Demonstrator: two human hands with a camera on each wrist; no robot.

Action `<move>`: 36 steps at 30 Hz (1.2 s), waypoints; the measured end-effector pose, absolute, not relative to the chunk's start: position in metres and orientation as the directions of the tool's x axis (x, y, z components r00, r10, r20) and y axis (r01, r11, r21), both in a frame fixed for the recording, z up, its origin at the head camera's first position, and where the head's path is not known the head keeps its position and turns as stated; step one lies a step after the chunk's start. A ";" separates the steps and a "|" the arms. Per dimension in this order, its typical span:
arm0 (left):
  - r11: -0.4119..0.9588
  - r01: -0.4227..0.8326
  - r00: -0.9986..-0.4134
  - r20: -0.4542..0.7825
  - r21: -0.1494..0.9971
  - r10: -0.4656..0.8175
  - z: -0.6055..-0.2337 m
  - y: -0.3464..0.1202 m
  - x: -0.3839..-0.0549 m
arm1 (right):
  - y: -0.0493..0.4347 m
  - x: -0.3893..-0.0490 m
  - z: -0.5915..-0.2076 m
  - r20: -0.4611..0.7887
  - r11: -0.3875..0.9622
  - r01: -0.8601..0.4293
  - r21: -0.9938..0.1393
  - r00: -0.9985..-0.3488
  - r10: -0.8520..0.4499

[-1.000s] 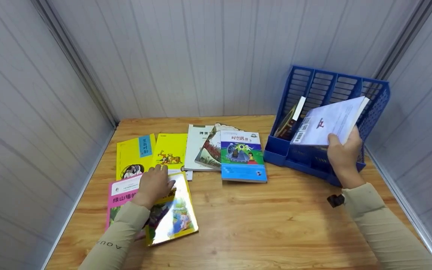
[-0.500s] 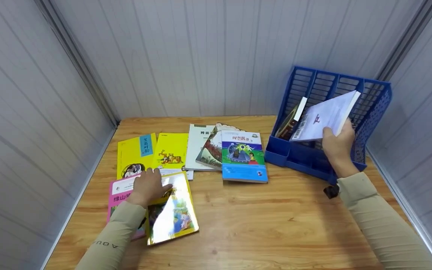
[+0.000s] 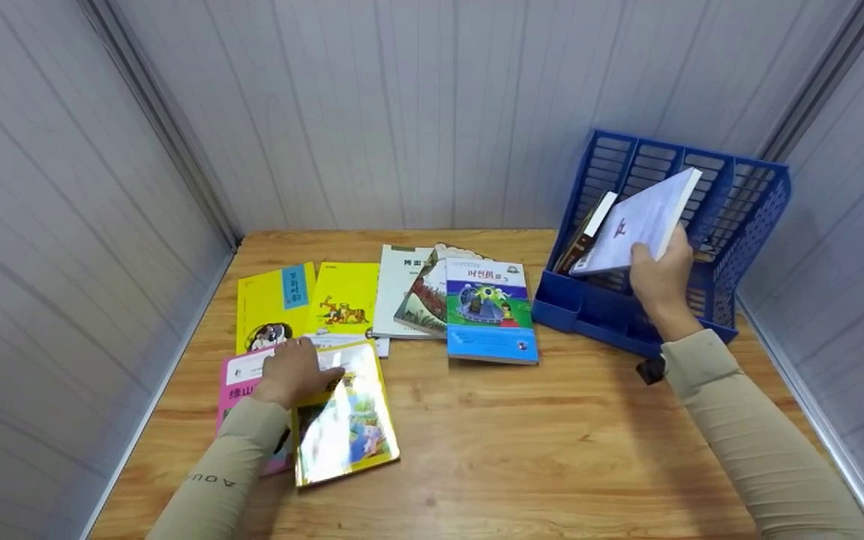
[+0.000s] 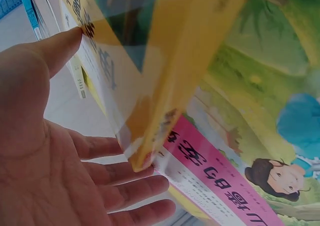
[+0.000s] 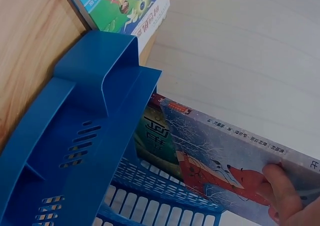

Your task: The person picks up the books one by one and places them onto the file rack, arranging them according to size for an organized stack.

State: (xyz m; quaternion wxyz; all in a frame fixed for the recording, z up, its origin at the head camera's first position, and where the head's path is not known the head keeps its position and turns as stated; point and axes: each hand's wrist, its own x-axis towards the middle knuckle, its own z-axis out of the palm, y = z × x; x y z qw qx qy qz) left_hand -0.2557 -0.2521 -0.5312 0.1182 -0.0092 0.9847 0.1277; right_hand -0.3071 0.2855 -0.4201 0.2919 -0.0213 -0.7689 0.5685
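Observation:
My right hand [image 3: 661,281] grips a pale lavender book [image 3: 646,217] by its edge, thumb on one cover. In the right wrist view this book [image 5: 225,156] shows a red fox and lies against a dark green book [image 5: 157,141]. Its lower end reaches into the blue file rack [image 3: 556,296], beside the dark book [image 3: 588,232] leaning there. My left hand [image 3: 293,375] rests at the top of a glossy yellow-edged book [image 3: 361,435], which overlaps a pink book [image 3: 278,457]. The left wrist view shows the thumb touching the yellow book [image 4: 150,151], with the other fingers loosely extended near its corner.
Two yellow books [image 3: 259,300] lie at the back left of the wooden table [image 3: 492,450]. Right of them, a white book [image 3: 394,300], a book with a plant picture [image 3: 424,307] and a blue-and-green book [image 3: 488,337] overlap. Panel walls enclose the table's back and sides.
My right hand has moved left with the lavender book, bringing it closer to the dark book in the rack. The left hand has shifted slightly left over the yellow-edged book.

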 end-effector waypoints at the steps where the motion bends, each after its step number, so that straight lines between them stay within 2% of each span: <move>1: 0.965 -0.054 -0.970 -0.242 0.258 0.011 -0.531 -0.253 -0.256 | 0.284 -0.309 -0.420 0.428 0.360 -0.299 -0.884 -0.828 0.363; 8: 0.960 -0.063 -0.964 -0.267 0.272 0.013 -0.527 -0.253 -0.259 | 0.275 -0.324 -0.420 0.473 0.408 -0.325 -0.853 -0.812 0.342; 19: 0.958 -0.084 -0.951 -0.310 0.275 0.006 -0.523 -0.251 -0.263 | 0.259 -0.336 -0.427 0.489 0.420 -0.362 -0.832 -0.837 0.248; 27: 0.948 -0.083 -0.947 -0.321 0.307 0.021 -0.522 -0.250 -0.266 | 0.250 -0.347 -0.438 0.475 0.474 -0.332 -0.815 -0.852 0.219; 36: 0.960 -0.055 -0.957 -0.289 0.276 0.029 -0.521 -0.247 -0.267 | 0.245 -0.358 -0.450 0.434 0.529 -0.269 -0.805 -0.875 0.214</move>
